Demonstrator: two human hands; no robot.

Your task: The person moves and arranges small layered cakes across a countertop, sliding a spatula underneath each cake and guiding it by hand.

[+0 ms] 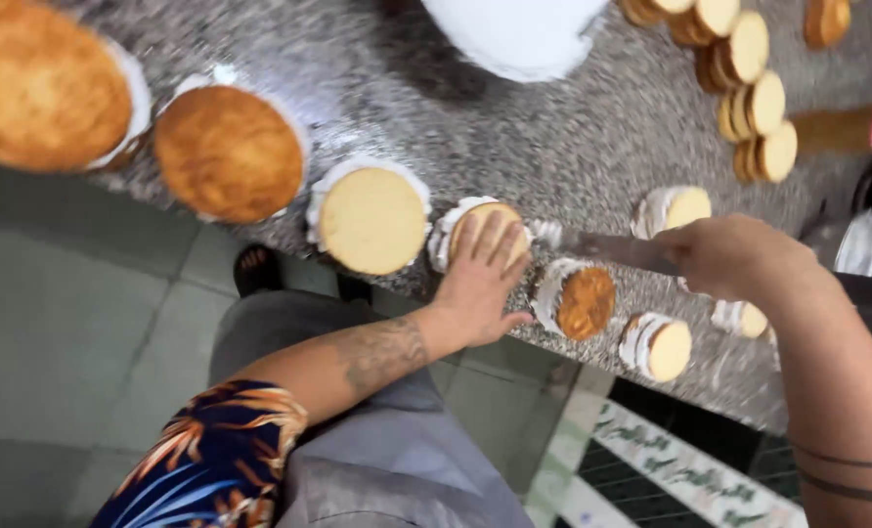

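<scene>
1. Speckled grey granite surface [573, 137] runs across the whole top of the view, with green floor tiles [74, 323] below its edge.
2. Way out past the left hand, at the far end of the surface, sit two big golden-brown cake rounds on white paper: the largest [35, 83] in the corner, a somewhat smaller one [229, 152] beside it.
3. A white bowl [519, 34] sits up top, well beyond both hands.
4. Just beside the left grip, on its outer side, is a pale yellow cake round [372, 220] with white cream around its rim.
5. Left hand [480, 279] lies flat with fingers spread, pressing down on a small cream-edged cake round [465, 227], so that one is right under the palm and fingers.
6. Right hand [734, 256] is closed around the handle of a knife [617, 249]; the blade points toward the left grip and its tip sits near the pressed round.
7. Between the two grips and just below the blade: a small browner cream-rimmed round [578, 301], with two pale ones [659, 347] [675, 208] close to the right grip.
8. Well beyond the right grip, a bunch of small plain cake discs [754, 93] lie overlapped in a row.
</scene>
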